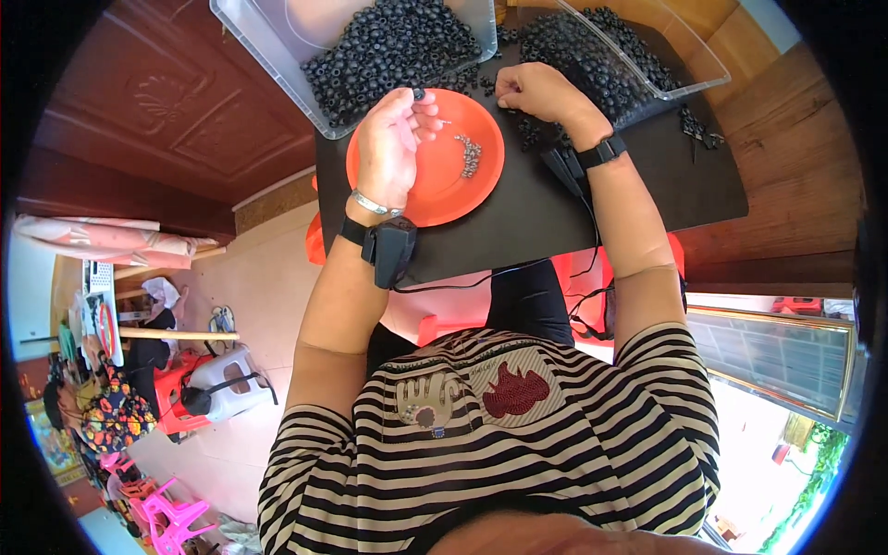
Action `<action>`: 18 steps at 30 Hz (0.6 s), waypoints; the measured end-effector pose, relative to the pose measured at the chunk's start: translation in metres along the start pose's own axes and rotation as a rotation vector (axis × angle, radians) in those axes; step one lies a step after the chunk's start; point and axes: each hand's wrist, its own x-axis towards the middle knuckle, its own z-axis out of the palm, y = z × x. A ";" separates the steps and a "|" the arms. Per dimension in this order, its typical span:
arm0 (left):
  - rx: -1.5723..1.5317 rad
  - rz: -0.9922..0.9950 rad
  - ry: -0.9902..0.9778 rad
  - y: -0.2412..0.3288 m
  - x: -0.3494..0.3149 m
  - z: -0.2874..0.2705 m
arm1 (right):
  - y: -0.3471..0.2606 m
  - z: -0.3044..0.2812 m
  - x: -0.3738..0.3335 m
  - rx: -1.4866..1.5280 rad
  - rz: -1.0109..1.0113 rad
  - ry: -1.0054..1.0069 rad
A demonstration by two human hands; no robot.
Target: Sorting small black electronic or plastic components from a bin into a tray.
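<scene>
My left hand [388, 139] is palm up over the left part of a round orange-red plate [444, 205]. Its thumb and index finger pinch a small black round part [419, 93]; the other fingers curl loosely. A little heap of tiny silvery metal pieces [471, 157] lies on the plate. To the right, beyond the plate's rim, my right hand [546, 92] has its fingers pinched together, close to loose black parts on the dark table. Whatever those fingertips hold, if anything, is too small to make out.
A clear plastic bin [326, 116] full of black round parts stands at the far left. Another clear bin [689, 90] with more black parts lies at the far right. Loose black pieces [700, 129] sit by the right edge of the dark table [675, 190]. A cable [490, 275] runs between my wrist devices.
</scene>
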 end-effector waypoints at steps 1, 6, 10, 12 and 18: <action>0.002 -0.001 0.010 0.000 -0.001 0.001 | 0.000 0.002 0.000 0.001 0.001 0.003; -0.005 0.001 0.024 0.000 -0.001 0.001 | -0.011 0.010 0.000 -0.024 -0.001 0.110; 0.005 -0.009 0.036 0.000 -0.002 0.001 | -0.020 0.016 -0.003 -0.169 -0.069 0.182; 0.006 -0.008 0.027 0.000 -0.001 0.001 | -0.021 0.015 -0.001 -0.166 -0.053 0.149; 0.004 -0.004 0.001 0.001 -0.002 0.001 | -0.015 0.014 0.005 0.248 -0.095 0.208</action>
